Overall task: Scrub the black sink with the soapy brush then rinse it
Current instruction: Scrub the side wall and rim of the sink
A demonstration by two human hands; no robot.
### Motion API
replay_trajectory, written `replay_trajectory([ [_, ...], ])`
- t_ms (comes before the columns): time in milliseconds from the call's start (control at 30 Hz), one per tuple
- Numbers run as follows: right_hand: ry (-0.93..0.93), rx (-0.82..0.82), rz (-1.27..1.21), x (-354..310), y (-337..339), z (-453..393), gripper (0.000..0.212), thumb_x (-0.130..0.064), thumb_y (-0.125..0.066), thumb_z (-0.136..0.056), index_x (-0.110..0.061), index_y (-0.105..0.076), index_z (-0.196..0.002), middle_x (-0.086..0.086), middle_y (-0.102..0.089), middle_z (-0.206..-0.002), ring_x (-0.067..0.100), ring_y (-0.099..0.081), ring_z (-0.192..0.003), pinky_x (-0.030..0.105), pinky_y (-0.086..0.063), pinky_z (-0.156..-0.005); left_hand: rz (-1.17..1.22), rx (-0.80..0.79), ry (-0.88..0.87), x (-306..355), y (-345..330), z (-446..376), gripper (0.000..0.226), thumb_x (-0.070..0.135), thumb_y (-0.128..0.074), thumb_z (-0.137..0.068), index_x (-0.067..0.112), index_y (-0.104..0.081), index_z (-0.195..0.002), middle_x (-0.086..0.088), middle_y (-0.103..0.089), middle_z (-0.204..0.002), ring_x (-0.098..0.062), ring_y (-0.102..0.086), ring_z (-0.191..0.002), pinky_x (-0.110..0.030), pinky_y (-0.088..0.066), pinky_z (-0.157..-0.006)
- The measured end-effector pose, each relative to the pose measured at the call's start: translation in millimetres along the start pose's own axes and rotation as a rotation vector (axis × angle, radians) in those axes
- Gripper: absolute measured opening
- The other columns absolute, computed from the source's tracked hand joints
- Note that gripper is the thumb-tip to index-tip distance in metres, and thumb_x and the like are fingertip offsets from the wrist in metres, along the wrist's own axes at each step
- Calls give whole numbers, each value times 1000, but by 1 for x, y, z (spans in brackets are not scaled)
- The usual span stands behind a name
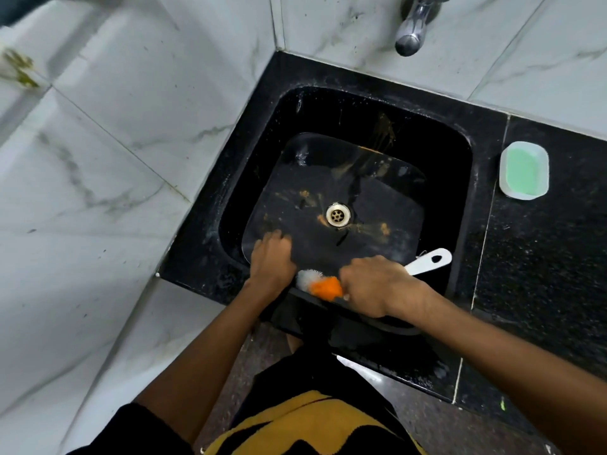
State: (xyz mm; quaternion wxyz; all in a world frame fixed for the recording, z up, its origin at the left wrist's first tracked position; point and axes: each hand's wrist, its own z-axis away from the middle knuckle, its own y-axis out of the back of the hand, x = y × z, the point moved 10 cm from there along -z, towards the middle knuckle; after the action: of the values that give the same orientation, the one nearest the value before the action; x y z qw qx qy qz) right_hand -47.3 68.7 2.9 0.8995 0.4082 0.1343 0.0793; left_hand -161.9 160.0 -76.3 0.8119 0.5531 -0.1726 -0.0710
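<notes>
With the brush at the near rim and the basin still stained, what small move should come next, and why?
Probably sweep the white-handled brush with orange and white bristles, gripped by the right hand, forward across the black sink floor toward the metal drain. Orange-brown smears remain around the drain and on the far wall. The left hand rests inside the basin's near-left edge.

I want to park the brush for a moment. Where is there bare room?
Bare counter lies in front of the soap dish, right of the sink. The sink's near rim is crowded: left hand, right hand and brush.
</notes>
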Motion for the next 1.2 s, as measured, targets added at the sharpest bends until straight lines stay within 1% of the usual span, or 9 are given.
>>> replay_trajectory([
  [167, 24, -63, 24, 16, -14, 2, 8, -30, -50, -89, -25, -47, -84, 0, -59, -96, 26, -61, -91, 35, -47, -76, 50, 243, 219, -61, 31, 30, 39, 13, -67, -71, 10, -67, -110, -12, -54, -113, -34, -49, -104, -44, -44, -86],
  [233, 39, -76, 5, 13, -13, 0, 12, -33, -50, -90, -24, -47, -83, 1, -59, -95, 26, -61, -93, 34, -46, -76, 91, 276, 327, -81, 35, 40, 41, 15, -66, -76, 10, -63, -116, -12, -51, -115, -33, -47, -107, -44, -43, -91],
  [367, 128, 56, -93, -31, 26, -47, 12, -30, -51, -86, -20, -54, -83, 10, -64, -99, 32, -63, -92, 30, -35, -67, 189, 307, 369, -92, 40, 39, 48, 11, -65, -78, 4, -60, -125, -15, -50, -118, -33, -46, -109, -44, -45, -93],
  [500, 151, 170, -207, -78, 78, -120, 14, -32, -53, -84, -19, -53, -79, 10, -63, -91, 32, -64, -87, 33, -42, -67, 370, 466, 461, -111, 51, 41, 42, 9, -66, -82, -2, -54, -121, -19, -46, -117, -34, -47, -102, -45, -46, -81],
  [633, 16, 338, -133, -70, 133, -170, 29, -28, -60, -79, -14, -66, -103, 9, -66, -103, 33, -63, -96, 34, -43, -68, 401, 490, 527, -120, 51, 42, 45, -2, -63, -76, -2, -54, -120, -20, -45, -118, -34, -45, -103, -38, -40, -82],
  [767, -126, 403, -72, -26, 158, -191, 28, -24, -57, -82, -13, -65, -107, 8, -66, -108, 30, -64, -97, 34, -41, -66, 377, 487, 499, -116, 49, 39, 48, -7, -59, -69, -2, -57, -117, -20, -46, -116, -36, -45, -103, -35, -40, -82],
  [967, 212, 317, 139, -100, 132, -177, 25, -34, -61, -78, -19, -63, -97, 5, -63, -95, 29, -64, -91, 32, -42, -63, 359, 488, 435, -115, 50, 26, 42, 9, -69, -77, 1, -55, -116, -16, -45, -114, -30, -45, -99, -42, -44, -74],
  [1067, -5, 523, 126, -51, 176, -204, 28, -18, -49, -89, -12, -69, -109, 9, -69, -109, 32, -66, -100, 35, -49, -72, 340, 488, 446, -116, 50, 22, 49, -3, -62, -69, 4, -54, -117, -13, -44, -114, -29, -45, -101, -42, -45, -78],
  [1200, -462, 649, -71, 72, 207, -221, 24, -11, -53, -88, -11, -72, -102, 10, -70, -102, 30, -68, -92, 32, -49, -68, 321, 488, 399, -113, 55, 11, 58, -10, -59, -65, 3, -55, -121, -10, -43, -117, -25, -44, -104, -35, -45, -81],
])
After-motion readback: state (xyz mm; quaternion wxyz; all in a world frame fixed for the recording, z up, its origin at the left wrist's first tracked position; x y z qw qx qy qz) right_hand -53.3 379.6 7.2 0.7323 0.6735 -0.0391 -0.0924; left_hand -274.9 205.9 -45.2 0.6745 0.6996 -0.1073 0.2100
